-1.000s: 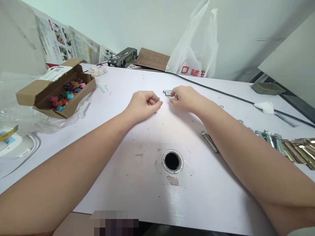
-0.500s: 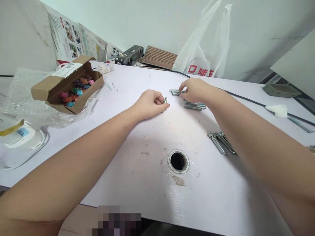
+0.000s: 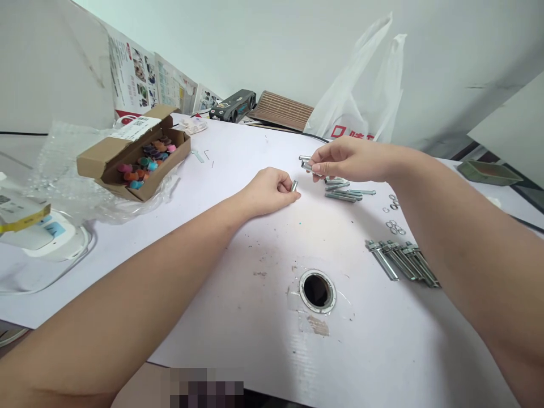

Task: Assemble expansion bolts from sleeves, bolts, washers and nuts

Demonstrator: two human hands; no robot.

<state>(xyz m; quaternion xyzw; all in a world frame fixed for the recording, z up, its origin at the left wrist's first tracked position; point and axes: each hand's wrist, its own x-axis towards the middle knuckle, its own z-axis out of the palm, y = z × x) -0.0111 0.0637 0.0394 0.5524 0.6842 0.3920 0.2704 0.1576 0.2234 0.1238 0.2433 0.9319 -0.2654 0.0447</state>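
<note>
Left hand [image 3: 272, 192] at frame centre, resting on white desk [image 3: 238, 272], fingers pinched on short metal sleeve [image 3: 293, 186]. Right hand [image 3: 346, 160] just right of it, raised off desk, thumb + fingers gripping another metal sleeve [image 3: 306, 166], w/ loose bolts [image 3: 345, 194] directly below. Bolt row [image 3: 402, 260] and washers [image 3: 394, 222] mid-right; cardboard box [image 3: 134, 153] w/ coloured pieces upper left; round hole [image 3: 317, 290] lower centre.

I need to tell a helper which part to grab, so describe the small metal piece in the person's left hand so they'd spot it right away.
Start at the round hole in the white table and look up and slightly left to the left hand resting there. Pinched at its fingertips is a short silver metal sleeve. Unlike the long bolts lying in a row to the right, it is stubby and held off the table.
</note>
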